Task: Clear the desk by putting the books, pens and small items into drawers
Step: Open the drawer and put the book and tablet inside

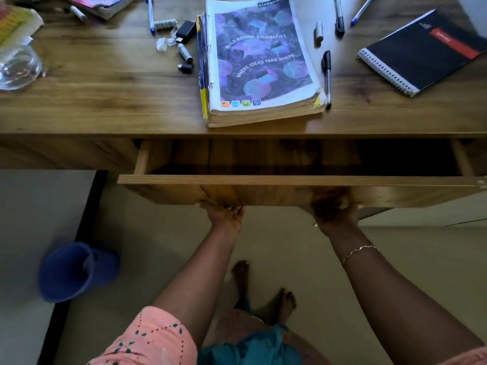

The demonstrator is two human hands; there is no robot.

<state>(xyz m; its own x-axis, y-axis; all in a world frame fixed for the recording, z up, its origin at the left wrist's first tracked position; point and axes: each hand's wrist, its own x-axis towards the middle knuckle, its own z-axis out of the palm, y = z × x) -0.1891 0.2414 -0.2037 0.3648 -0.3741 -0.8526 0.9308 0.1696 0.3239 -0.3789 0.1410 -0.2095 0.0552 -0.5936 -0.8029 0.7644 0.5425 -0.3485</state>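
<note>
**Q:** What does each hand hold?

**A:** The left hand [224, 217] and the right hand [334, 214] both grasp the lower edge of the drawer [290, 192] front panel, with the fingers curled beneath it. The left hand is at 9 o'clock of the right hand. A thin bracelet [359, 251] circles the right wrist. The drawer stands partly pulled out beneath the tabletop [105, 101], and its interior is in shadow.

**Q:** Where do the items to be stored lie?

**A:** All lie on the tabletop, at 12 o'clock of the drawer.
- **Centre:** a stack of books [261, 56], purple cover uppermost, sits near the front edge.
- **3 o'clock of the stack:** a black pen [326, 75] lies just beside it.
- **2 o'clock:** a spiral notebook [421, 51] lies well apart.
- **1 o'clock:** a silver cap [319, 31] lies near a dark pen [339, 17].
- **10 o'clock:** two batteries [164, 23], a black adapter [185, 31] and a blue pen [150, 14] are clustered.
- **9 o'clock:** a glass bowl [18, 67] sits at the frame's edge.

A blue bucket [76, 270] lies on the floor at 8 o'clock of the left hand.
</note>
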